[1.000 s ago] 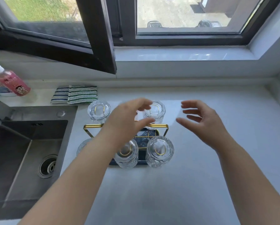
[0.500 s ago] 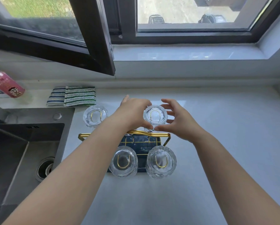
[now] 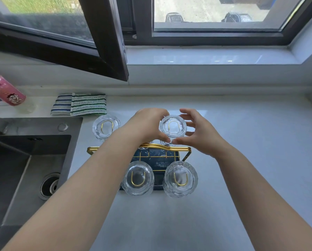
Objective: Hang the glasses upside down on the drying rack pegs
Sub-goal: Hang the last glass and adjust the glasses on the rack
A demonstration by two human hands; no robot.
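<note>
Both hands meet at the far right glass, which sits upside down on a gold peg of the drying rack. The left hand wraps the glass from its left side, thumb low near the rim, while the right hand cups it from the right with the fingers spread and curled around the wall; both are grasping this one glass. The rack stands on the pale counter, just right of the steel sink, with a gold handle bar across its middle and a dark tray beneath. Three more glasses are inverted on pegs: the far left glass beside the left forearm, the near left glass and the near right glass at the front edge, each showing a gold loop through its base. Behind the rack lie two striped cloths, and a pink bottle stands at the far left beneath the open window.
</note>
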